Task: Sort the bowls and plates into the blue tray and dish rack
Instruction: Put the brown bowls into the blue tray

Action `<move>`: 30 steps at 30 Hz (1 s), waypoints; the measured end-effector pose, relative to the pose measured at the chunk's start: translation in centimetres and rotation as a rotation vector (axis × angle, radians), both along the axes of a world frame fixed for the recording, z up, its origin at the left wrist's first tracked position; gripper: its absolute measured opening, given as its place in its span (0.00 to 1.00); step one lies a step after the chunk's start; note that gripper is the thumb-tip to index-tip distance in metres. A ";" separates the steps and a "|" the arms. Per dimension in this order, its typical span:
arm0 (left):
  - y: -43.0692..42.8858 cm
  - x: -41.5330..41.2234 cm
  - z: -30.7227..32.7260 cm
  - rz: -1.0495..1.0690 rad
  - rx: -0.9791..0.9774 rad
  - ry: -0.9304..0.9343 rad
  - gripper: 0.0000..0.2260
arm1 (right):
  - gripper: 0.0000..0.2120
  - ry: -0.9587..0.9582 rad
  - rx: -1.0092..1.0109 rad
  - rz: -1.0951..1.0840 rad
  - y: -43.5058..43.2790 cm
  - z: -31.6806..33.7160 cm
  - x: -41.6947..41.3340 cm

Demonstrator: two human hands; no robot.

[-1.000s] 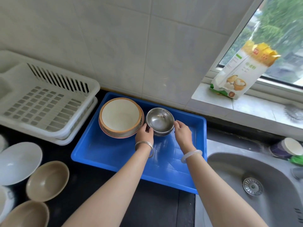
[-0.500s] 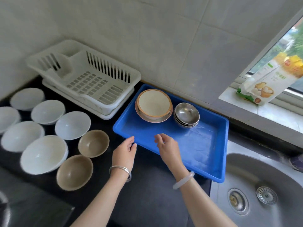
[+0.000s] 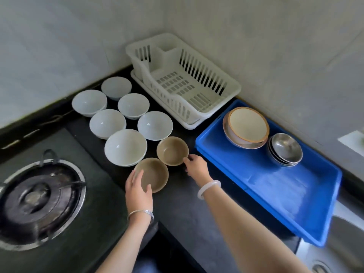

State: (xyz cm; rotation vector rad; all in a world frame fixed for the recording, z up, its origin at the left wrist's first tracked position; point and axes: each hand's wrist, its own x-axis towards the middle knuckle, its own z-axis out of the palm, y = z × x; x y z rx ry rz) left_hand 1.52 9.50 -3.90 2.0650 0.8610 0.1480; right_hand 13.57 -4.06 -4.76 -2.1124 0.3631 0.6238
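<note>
Two tan bowls sit low in the middle of the frame on your dark counter, matte and round. Your left hand (image 3: 138,189) cups the near tan bowl (image 3: 152,174), fingers loosely spread over its left rim. Your right hand (image 3: 196,167) touches the far tan bowl (image 3: 172,150) at its right rim, fingers curled and slightly apart, not clamped. Left of centre, six glossy white bowls (image 3: 126,146) cluster by the gas burner (image 3: 37,200). Upper centre stands the slatted white plastic dish rack (image 3: 212,104). At right, the smooth blue tray (image 3: 285,196) holds a cream bowl (image 3: 247,126) on a plate, just beside stacked steel bowls (image 3: 285,149).
</note>
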 end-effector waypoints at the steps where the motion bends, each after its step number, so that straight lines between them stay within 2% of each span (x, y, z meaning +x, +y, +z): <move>1: 0.3 -0.1 -0.3 0.015 -0.021 0.004 0.23 | 0.13 0.008 0.015 -0.027 0.3 -0.2 0.3; 5: 1.2 -0.2 -1.3 0.090 -0.174 0.035 0.27 | 0.04 0.079 0.128 -0.147 1.2 -0.5 0.9; 9: 1.7 -0.4 -1.5 0.167 -0.336 0.050 0.28 | 0.07 0.098 0.208 -0.257 1.0 0.1 0.6; 12: 2.3 -0.4 -1.9 0.172 -0.404 0.042 0.27 | 0.06 0.044 0.228 -0.287 0.2 1.5 -0.1; 16: 3.0 -0.2 -2.6 0.182 -0.433 0.024 0.20 | 0.05 -0.034 0.185 -0.171 0.0 3.3 -2.0; 19: 3.4 0.1 -2.9 0.230 -0.570 -0.033 0.16 | 0.07 -0.060 0.099 -0.039 1.0 3.9 -3.4; 21: 3.5 0.2 -2.8 0.273 -0.644 -0.066 0.16 | 0.07 -0.076 0.057 0.014 1.8 3.8 -4.0; 24: 3.6 0.4 -2.5 0.326 -0.733 -0.102 0.17 | 0.03 -0.068 0.012 0.036 2.7 3.3 -4.5; 30: 3.6 0.4 -2.7 0.335 -0.769 -0.086 0.16 | 0.02 -0.049 -0.071 0.066 4.0 2.4 -4.5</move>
